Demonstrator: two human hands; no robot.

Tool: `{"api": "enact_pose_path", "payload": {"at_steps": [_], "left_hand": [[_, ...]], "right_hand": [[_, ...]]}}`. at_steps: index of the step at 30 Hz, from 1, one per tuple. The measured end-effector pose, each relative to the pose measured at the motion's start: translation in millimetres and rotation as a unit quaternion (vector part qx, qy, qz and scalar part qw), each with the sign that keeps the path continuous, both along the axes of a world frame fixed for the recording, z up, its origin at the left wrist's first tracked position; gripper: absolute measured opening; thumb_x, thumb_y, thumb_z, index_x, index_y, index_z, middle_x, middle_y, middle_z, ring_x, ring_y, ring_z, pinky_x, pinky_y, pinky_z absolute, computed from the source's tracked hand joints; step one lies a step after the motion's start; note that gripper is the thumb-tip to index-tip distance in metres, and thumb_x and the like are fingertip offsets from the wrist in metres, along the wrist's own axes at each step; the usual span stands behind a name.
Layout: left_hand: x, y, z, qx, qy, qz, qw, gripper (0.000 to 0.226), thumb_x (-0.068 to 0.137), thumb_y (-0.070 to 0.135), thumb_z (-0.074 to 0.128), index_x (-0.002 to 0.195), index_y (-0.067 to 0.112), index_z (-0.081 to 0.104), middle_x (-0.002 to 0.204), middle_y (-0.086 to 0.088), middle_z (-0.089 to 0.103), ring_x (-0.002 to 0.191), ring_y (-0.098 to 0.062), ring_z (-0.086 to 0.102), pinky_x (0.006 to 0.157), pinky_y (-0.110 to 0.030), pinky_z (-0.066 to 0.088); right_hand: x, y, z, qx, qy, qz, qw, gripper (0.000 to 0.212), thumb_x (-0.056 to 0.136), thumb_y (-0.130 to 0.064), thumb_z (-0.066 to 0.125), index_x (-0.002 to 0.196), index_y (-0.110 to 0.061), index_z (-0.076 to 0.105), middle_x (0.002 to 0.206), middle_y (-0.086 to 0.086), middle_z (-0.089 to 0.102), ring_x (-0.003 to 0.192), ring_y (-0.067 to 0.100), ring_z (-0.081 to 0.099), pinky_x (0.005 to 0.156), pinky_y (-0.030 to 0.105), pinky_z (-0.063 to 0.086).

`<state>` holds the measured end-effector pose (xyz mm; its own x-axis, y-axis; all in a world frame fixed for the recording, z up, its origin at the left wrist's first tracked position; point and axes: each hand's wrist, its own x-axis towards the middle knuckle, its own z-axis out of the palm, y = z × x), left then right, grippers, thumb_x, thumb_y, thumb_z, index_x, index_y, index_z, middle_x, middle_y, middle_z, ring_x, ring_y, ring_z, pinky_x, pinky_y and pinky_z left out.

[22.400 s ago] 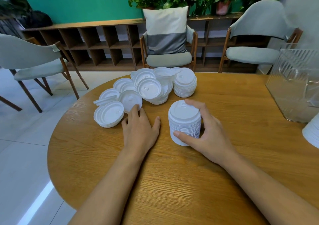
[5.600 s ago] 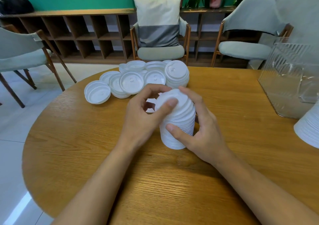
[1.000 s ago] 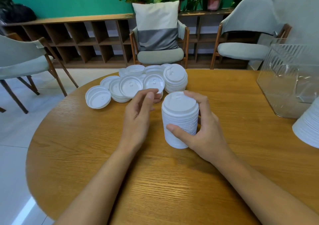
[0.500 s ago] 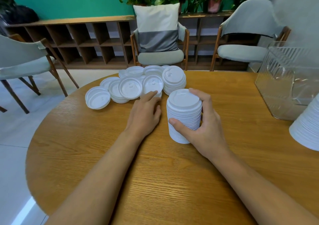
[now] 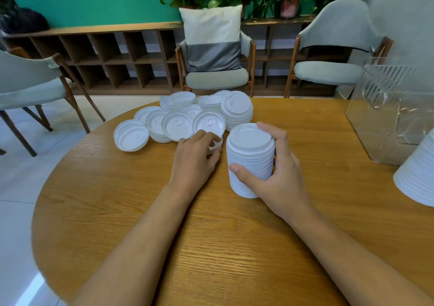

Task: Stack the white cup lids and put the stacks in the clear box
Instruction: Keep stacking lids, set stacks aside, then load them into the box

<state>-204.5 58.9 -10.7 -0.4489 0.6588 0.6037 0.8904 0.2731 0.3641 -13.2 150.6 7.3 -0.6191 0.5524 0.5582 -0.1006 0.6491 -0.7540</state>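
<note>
Near the clear box [image 5: 387, 108] (contents unclear), right fingers [image 5: 279, 139] clasp the stack [image 5: 250, 162], left fingers [image 5: 204, 136] pinch a lid [image 5: 218, 142].

A single wide-angle head-worn camera looks forward and down, close over the round wooden worktop [image 5: 234, 247], taking in the chairs [image 5: 217, 79] and green wall [image 5: 94, 0] beyond.
</note>
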Motion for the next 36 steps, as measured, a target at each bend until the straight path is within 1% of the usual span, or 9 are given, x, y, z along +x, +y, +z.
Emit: {"api": "enact_pose_path", "payload": {"at_steps": [6,11,13,16,17,22,27,31,36], "left_hand": [[4.7,-10.8,4.0,-0.017,-0.041,-0.003,0.999,0.025,0.087,0.027,0.083,0.109,0.02,0.073,0.093,0.008,0.07,0.077,-0.011,0.065,0.079,-0.044,0.055],[7.9,-24.9,15.3,-0.052,-0.063,0.015,0.997,0.027,0.092,0.018,0.078,0.119,0.024,0.077,0.098,0.007,0.079,0.089,-0.01,0.073,0.081,-0.025,0.05],[10.4,-27.1,21.8,-0.04,-0.098,0.021,0.994,0.028,0.091,0.015,0.079,0.117,0.025,0.079,0.095,0.009,0.078,0.087,-0.004,0.071,0.082,-0.022,0.049],[12.0,-26.8,25.6,-0.025,-0.172,0.013,0.985,0.031,0.085,0.01,0.084,0.111,0.027,0.08,0.083,0.015,0.073,0.088,0.004,0.065,0.078,-0.005,0.044],[12.5,-26.7,25.9,-0.023,-0.184,0.012,0.983,0.032,0.082,0.008,0.087,0.107,0.027,0.08,0.081,0.014,0.072,0.087,0.003,0.064,0.076,-0.004,0.043],[14.0,-27.4,30.7,0.018,-0.226,0.005,0.974,0.026,0.074,0.014,0.093,0.096,0.022,0.081,0.079,0.007,0.07,0.08,-0.005,0.062,0.07,-0.006,0.041],[17.9,-29.3,40.3,0.108,-0.25,-0.002,0.962,0.015,0.087,0.027,0.085,0.101,0.025,0.079,0.09,0.011,0.075,0.088,-0.007,0.068,0.076,-0.022,0.055],[18.5,-31.1,49.3,0.17,-0.364,-0.027,0.915,0.016,0.097,0.028,0.075,0.113,0.025,0.078,0.106,0.009,0.078,0.1,-0.013,0.074,0.088,-0.037,0.062],[21.1,-33.7,62.1,0.219,-0.551,-0.12,0.797,0.022,0.104,0.018,0.064,0.12,0.009,0.075,0.115,-0.004,0.079,0.108,-0.021,0.075,0.083,-0.028,0.061]], "right_hand": [[0.5,-0.6,0.9,0.002,0.0,0.0,1.0,0.08,0.074,-0.057,0.08,0.14,-0.038,0.039,0.133,-0.028,0.052,0.123,-0.01,0.051,0.094,0.004,0.039],[1.0,0.3,0.2,0.001,-0.003,0.0,1.0,0.083,0.076,-0.059,0.084,0.142,-0.036,0.04,0.136,-0.027,0.051,0.124,-0.008,0.051,0.095,0.004,0.038],[1.0,1.0,-0.4,0.003,-0.004,0.001,1.0,0.083,0.076,-0.059,0.083,0.143,-0.036,0.04,0.137,-0.027,0.051,0.126,-0.007,0.051,0.096,0.005,0.038],[0.6,2.2,-0.8,0.004,-0.005,0.003,1.0,0.082,0.076,-0.057,0.083,0.143,-0.036,0.04,0.137,-0.027,0.051,0.126,-0.006,0.051,0.096,0.006,0.039],[0.6,2.3,-0.8,0.004,-0.005,0.003,1.0,0.082,0.076,-0.056,0.084,0.142,-0.037,0.04,0.137,-0.027,0.051,0.126,-0.005,0.052,0.097,0.006,0.039],[0.8,2.6,-0.7,-0.001,-0.003,0.0,1.0,0.08,0.075,-0.058,0.082,0.14,-0.043,0.038,0.136,-0.029,0.051,0.127,-0.003,0.052,0.097,0.008,0.041],[0.5,3.7,-1.7,0.004,-0.001,-0.003,1.0,0.08,0.075,-0.059,0.081,0.141,-0.042,0.038,0.135,-0.033,0.049,0.127,-0.003,0.051,0.098,0.008,0.04],[0.2,2.9,-2.0,-0.005,-0.008,0.005,1.0,0.082,0.074,-0.065,0.078,0.141,-0.045,0.036,0.139,-0.021,0.05,0.132,0.003,0.049,0.102,0.012,0.041],[-0.3,3.2,-0.9,-0.016,0.024,0.011,1.0,0.069,0.083,-0.058,0.074,0.14,-0.041,0.04,0.137,-0.02,0.054,0.132,0.008,0.053,0.104,0.022,0.047]]}}
